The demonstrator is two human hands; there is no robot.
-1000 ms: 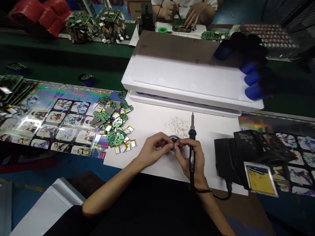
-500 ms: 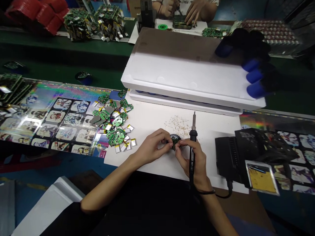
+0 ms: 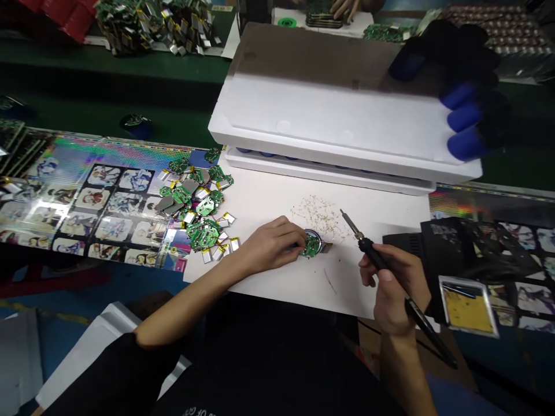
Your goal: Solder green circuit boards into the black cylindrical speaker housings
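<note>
I note a change from half a second ago: the right hand has left the small round board and now sits well to its right. The soldering iron, upright before, now leans with its tip toward the board but clear of it. The left hand alone remains on the board, its fingers narrowly curled and pinching the board's left edge against the white sheet. The right fingers are wrapped closed around the iron's black handle. Solder scraps lie just behind the board.
</note>
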